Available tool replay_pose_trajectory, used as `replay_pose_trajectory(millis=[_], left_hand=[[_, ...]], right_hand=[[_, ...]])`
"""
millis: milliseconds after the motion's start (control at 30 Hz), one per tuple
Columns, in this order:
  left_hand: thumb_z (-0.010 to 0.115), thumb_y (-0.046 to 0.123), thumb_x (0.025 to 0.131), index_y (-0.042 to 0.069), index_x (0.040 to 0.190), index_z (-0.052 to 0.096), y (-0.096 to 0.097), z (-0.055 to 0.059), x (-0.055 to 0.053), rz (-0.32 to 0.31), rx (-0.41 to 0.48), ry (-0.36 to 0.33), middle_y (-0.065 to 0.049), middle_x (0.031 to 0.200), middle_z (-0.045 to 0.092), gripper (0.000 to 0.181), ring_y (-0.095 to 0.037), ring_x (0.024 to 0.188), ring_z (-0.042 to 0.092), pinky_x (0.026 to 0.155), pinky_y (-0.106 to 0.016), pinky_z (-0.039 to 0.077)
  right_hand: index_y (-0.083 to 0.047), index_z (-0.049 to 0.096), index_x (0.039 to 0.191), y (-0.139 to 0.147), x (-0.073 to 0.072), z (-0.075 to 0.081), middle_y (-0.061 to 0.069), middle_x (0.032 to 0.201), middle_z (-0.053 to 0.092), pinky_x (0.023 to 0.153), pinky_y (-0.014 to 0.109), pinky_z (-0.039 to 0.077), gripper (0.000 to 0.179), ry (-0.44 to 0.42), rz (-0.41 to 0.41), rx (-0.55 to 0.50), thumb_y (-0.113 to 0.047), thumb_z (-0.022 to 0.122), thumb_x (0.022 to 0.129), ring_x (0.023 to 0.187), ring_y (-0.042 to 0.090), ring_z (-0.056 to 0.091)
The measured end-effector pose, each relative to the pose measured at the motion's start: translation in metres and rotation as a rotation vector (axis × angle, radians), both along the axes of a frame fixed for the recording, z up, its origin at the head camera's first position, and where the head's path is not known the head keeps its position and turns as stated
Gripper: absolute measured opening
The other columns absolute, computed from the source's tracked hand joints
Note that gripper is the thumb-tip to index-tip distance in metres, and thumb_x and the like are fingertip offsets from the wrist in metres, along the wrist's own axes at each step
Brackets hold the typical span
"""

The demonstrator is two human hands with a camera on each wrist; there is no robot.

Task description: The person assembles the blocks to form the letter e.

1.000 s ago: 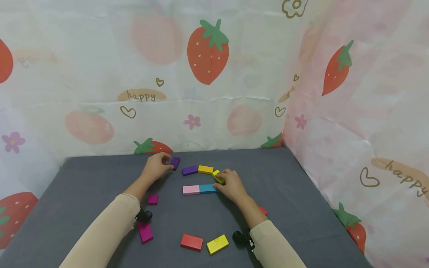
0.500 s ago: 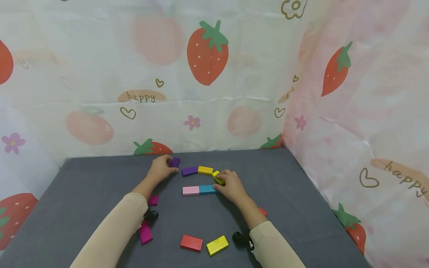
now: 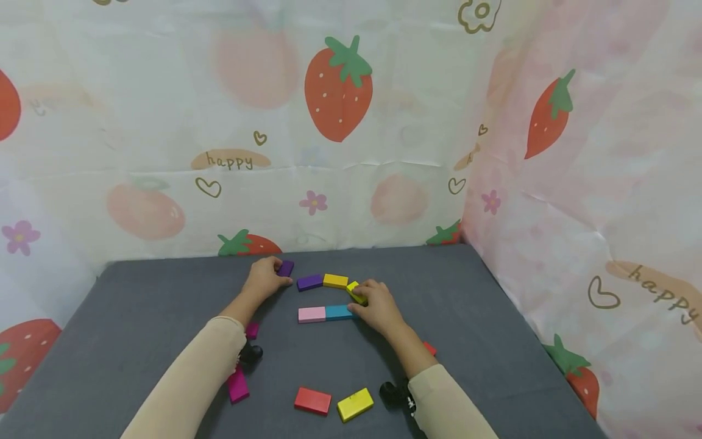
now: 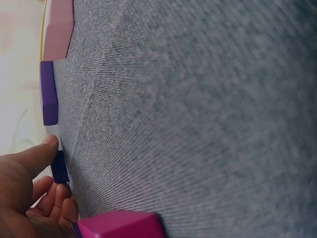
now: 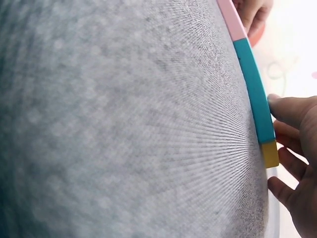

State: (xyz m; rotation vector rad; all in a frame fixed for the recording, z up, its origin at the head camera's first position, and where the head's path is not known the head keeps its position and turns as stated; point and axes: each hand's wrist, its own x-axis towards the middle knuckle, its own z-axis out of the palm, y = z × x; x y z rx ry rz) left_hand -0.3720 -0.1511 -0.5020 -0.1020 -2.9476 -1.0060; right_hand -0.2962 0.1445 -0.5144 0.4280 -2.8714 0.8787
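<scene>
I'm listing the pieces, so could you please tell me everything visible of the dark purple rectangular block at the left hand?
The dark purple rectangular block looks smooth and straight-edged, perhaps painted wood or plastic. It sits slantwise near the far edge of the grey cloth-covered table, partly hidden by the left hand, whose thumb and fingers seem to pinch it. A gap separates it from the violet rectangular block to its right.

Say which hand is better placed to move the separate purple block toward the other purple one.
Probably the left hand: its thumb and fingers bracket the separate purple block, while the right hand is at the angled yellow block.
</scene>
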Motion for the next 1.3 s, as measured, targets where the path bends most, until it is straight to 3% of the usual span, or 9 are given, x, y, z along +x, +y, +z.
replay_pose_trajectory(millis=[767, 933, 1300], left_hand=[[0.081, 0.018, 0.087, -0.007, 0.128, 0.063, -0.004, -0.005, -0.003, 0.050, 0.081, 0.037, -0.026, 0.122, 0.068, 0.051, -0.039, 0.114, 0.063, 0.099, -0.049, 0.050], [0.080, 0.018, 0.087, -0.007, 0.128, 0.063, -0.006, 0.002, 0.001, 0.042, 0.122, 0.044, -0.026, 0.124, 0.067, 0.051, -0.039, 0.117, 0.063, 0.101, -0.050, 0.049], [0.079, 0.021, 0.090, -0.004, 0.133, 0.061, -0.017, 0.024, 0.017, 0.021, 0.122, 0.016, -0.024, 0.130, 0.066, 0.052, -0.038, 0.121, 0.062, 0.102, -0.051, 0.049]], right_hand=[[-0.007, 0.071, 0.128, -0.001, 0.000, 0.000, 0.007, 0.128, 0.065, 0.095, 0.043, 0.051, 0.042, 0.000, 0.001, 0.002, -0.029, 0.077, 0.093, 0.111, 0.025, 0.054], [-0.008, 0.072, 0.128, 0.000, 0.000, 0.001, 0.007, 0.127, 0.065, 0.096, 0.043, 0.051, 0.042, 0.006, 0.000, 0.000, -0.029, 0.078, 0.093, 0.111, 0.026, 0.054], [-0.007, 0.072, 0.127, -0.001, 0.001, 0.000, 0.006, 0.126, 0.065, 0.096, 0.043, 0.051, 0.042, 0.002, 0.001, 0.000, -0.029, 0.079, 0.092, 0.111, 0.025, 0.054]])
